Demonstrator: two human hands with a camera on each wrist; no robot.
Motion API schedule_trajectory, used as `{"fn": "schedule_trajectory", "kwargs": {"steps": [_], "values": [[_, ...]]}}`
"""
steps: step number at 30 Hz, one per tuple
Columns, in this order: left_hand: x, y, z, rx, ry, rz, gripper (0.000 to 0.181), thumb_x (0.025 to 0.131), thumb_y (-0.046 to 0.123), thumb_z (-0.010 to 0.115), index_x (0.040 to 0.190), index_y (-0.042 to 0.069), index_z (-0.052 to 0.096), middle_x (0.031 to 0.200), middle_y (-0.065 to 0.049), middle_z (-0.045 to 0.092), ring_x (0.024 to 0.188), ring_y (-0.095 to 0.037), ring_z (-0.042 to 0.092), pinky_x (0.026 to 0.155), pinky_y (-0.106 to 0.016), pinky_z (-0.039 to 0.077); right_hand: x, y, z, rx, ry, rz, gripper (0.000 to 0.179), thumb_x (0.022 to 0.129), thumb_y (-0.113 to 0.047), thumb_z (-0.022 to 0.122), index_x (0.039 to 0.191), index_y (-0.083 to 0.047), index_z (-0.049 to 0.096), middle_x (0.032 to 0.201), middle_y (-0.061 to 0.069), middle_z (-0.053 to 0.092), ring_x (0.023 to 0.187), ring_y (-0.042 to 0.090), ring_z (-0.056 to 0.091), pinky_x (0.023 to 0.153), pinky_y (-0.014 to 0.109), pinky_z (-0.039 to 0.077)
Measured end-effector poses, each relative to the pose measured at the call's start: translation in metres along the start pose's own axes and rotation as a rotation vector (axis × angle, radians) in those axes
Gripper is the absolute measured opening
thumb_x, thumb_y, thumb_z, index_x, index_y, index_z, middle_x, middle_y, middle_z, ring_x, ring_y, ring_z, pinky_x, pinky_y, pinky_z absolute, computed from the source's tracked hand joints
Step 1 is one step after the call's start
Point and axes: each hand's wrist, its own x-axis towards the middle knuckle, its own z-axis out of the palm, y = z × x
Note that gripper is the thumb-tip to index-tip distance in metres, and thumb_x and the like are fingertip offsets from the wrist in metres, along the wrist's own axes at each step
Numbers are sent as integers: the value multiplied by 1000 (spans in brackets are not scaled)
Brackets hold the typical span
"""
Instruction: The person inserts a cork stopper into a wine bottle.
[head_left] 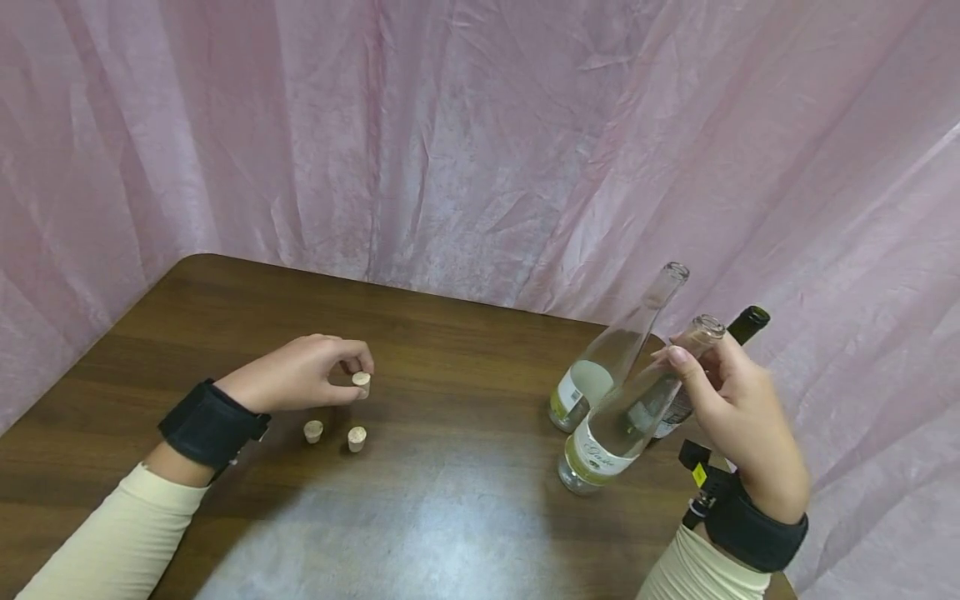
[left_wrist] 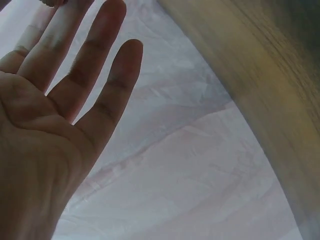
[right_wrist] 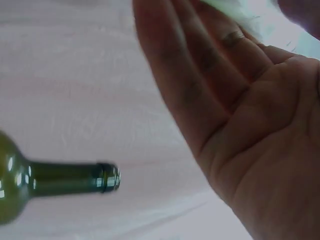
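Note:
Between thumb and fingertips, my left hand [head_left: 300,372] pinches a small cork [head_left: 362,379] above the table's left half. Two more corks, one on the left [head_left: 313,431] and a second cork [head_left: 357,439], stand on the wood just below that hand. On the right, my right hand [head_left: 750,408] holds the neck of a clear glass bottle [head_left: 600,450] with a white and yellow-green label. This bottle's mouth is uncovered. In the left wrist view, the left palm [left_wrist: 45,115] shows, with only a sliver of cork at the top edge.
Another clear bottle [head_left: 618,342] stands just behind the held one. A dark green bottle [head_left: 748,321] is behind the right hand, partly hidden; its neck [right_wrist: 70,177] shows in the right wrist view. The brown wooden table [head_left: 450,367] ends at a pink curtain [head_left: 465,167].

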Motion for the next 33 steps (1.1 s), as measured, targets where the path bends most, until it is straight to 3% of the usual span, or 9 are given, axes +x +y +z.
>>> {"fn": "schedule_trajectory", "kwargs": {"steps": [11,21,26,33], "values": [[-1,16,-3,37,63,29,17,91,25,81,106,24,72,98,19,66,99,-15,68,89,-44,53,11,-22,22,148,-93,-132,19,99,-1,66,118,-4,67,105,-4,76,88,9,72,77,18,53],[-3,30,-4,36,131,58,18,92,27,81,109,25,75,99,20,65,99,-6,63,88,-41,52,15,-31,34,189,-127,-190,21,99,1,65,118,-6,67,111,-5,75,89,12,72,76,20,53],[-4,37,-5,49,186,107,19,92,27,81,110,24,76,102,22,66,101,-7,63,87,-40,54,16,-33,39,180,-115,-219,22,97,3,66,118,-6,67,111,-5,74,86,11,71,73,20,52],[-3,48,-5,39,285,197,20,92,28,81,111,24,77,107,24,68,100,-3,62,79,-31,51,20,-35,48,213,-118,-285,23,95,7,68,115,-3,65,111,-3,74,99,11,72,80,21,55]]}}
